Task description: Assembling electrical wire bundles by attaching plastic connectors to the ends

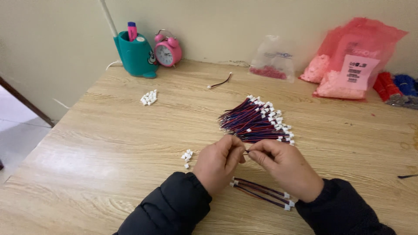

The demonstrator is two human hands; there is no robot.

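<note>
- Head view looked down on a pale wooden table (109,143), where both hands met near the front edge.
- The left hand (217,163) was pinched closed, its fingertips pressed together on one end of a thin wire (246,152) that barely showed between the two hands.
- The right hand (285,167) pinched the same wire from the other side, thumb and forefinger clamped; the hands touched at the fingertips.
- A fanned wire bundle (254,122), red and blue with white connectors at the ends, lay just beyond the hands.
- A few finished wires (261,193) lay under the wrists, near the table edge.
- A small pile of white connectors (187,156) sat just left of the left hand; a second pile (149,97) lay farther back.
- A single loose wire (220,82) lay apart, near the rear.
- Along the wall stood a teal pen holder (135,54), a pink alarm clock (167,50), a clear bag (273,58) and a pink bag (352,58).
</note>
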